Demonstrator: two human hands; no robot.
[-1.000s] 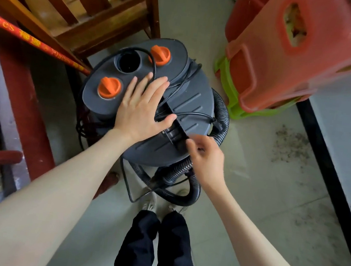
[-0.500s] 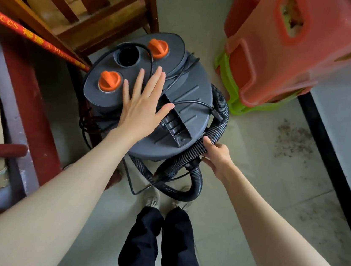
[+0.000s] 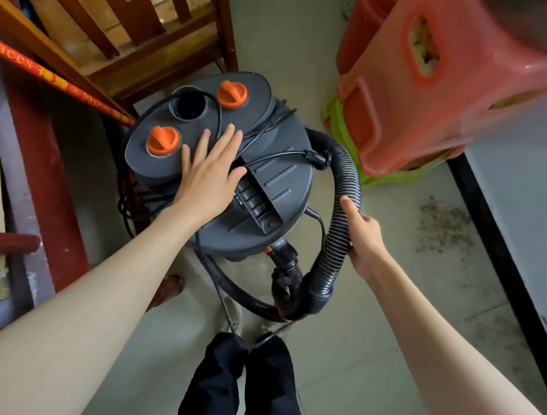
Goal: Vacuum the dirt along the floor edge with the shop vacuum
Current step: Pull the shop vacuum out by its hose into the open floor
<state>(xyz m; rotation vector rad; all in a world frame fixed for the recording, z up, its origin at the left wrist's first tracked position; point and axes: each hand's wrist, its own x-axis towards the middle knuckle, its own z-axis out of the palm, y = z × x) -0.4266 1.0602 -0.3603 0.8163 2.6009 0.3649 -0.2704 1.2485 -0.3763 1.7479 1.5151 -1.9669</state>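
Vacuum [image 3: 234,181] sits on the floor by my feet; dirt [image 3: 443,226] lies along the wall edge. My left hand [image 3: 208,178] presses flat on its lid, my right hand [image 3: 363,239] grips the hose [image 3: 344,195]. Setup step, I judge: next, free the hose end.
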